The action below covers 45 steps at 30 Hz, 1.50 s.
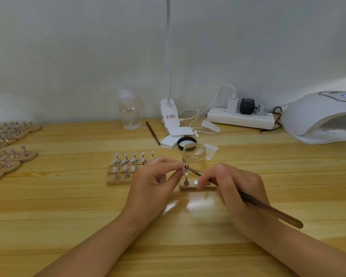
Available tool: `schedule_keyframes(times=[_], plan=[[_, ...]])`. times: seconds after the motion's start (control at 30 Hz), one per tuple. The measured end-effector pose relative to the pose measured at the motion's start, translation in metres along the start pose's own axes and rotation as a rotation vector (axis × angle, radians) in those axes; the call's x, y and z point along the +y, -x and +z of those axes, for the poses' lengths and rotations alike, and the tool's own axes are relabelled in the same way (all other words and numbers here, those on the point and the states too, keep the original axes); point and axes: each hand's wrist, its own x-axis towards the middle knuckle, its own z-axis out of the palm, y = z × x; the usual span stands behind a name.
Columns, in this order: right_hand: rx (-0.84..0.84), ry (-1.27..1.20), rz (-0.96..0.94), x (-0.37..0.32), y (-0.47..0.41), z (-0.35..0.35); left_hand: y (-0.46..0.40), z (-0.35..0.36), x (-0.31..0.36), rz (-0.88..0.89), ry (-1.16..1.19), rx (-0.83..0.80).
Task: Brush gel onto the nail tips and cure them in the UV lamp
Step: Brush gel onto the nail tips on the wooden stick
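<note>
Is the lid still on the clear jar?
No, the clear jar stands open, and its black lid lies on the table behind it.

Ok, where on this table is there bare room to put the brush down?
Bare wood lies between the wooden stand and the UV lamp, right of the right hand. Another free patch sits between the left-edge stands and the nail-tip rows. Crowded behind the jar: lid, pads, cables.

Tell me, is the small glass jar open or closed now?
Open. The glass jar has no lid on its mouth; a black lid lies on the table behind it.
</note>
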Motion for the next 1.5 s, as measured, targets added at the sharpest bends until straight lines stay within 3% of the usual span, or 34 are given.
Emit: schedule_keyframes(times=[0.57,1.03,1.5], plan=[[0.018,0.082,-0.082,0.0022,-0.0023,0.0000,0.0005,0.0000,0.0066,-0.046,-0.023,0.017],[0.031,-0.064,-0.020,0.0065,-0.0007,-0.0013,0.0004,-0.0015,0.0098,-0.059,-0.043,0.006],[-0.004,0.006,-0.020,0.0024,-0.0023,0.0009,0.0005,-0.0017,0.0085,-0.060,-0.038,0.003]])
